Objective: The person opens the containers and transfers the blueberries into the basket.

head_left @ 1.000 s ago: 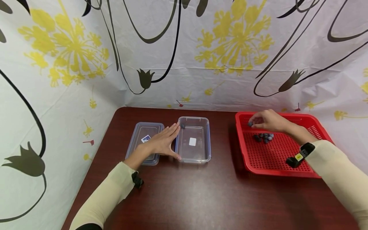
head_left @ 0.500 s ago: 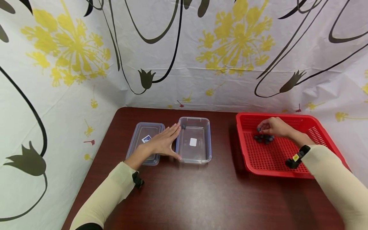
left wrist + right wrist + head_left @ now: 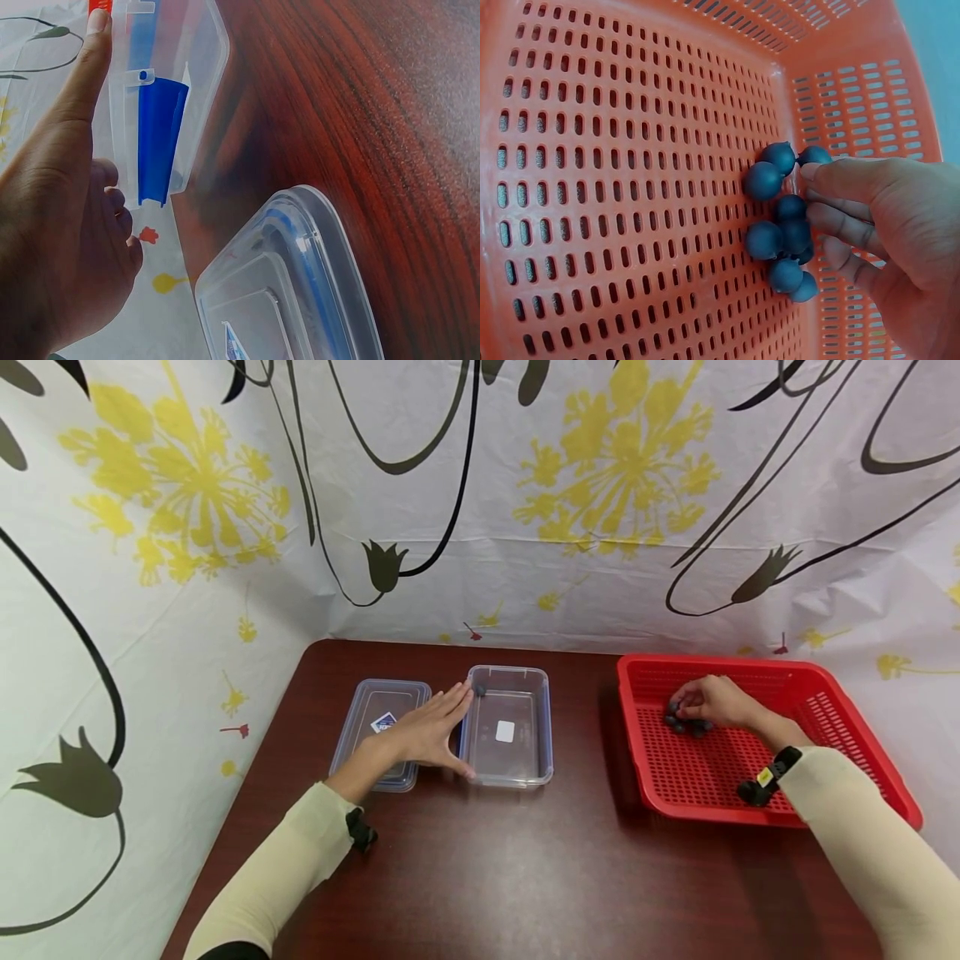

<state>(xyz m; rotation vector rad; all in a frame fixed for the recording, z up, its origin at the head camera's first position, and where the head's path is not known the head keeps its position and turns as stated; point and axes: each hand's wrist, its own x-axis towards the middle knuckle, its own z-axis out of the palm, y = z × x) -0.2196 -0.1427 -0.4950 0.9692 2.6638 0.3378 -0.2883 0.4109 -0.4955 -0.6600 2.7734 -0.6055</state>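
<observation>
My left hand (image 3: 427, 732) spans the left side of a clear plastic container (image 3: 545, 752), fingers and thumb extended against its rim. One blueberry (image 3: 480, 690) lies in that container's far left corner. In the left wrist view, the thumb runs along the container's wall beside a blue side clip (image 3: 161, 139). My right hand (image 3: 718, 700) is down in a red perforated basket (image 3: 652, 789). Its thumb and forefinger pinch a blueberry (image 3: 814, 156) next to a cluster of several other blueberries (image 3: 765, 240). The fingers partly cover the cluster.
A clear lid (image 3: 365, 706) with a blue-and-white label lies left of the container, partly under my left forearm. Brown tabletop (image 3: 525, 860) stretches between container and basket and in front. A patterned curtain (image 3: 480, 585) closes off the back and left.
My right hand, with a blueberry in its fingers, has moved slightly right and lowered toward the cluster in the basket. My left hand stays against the container.
</observation>
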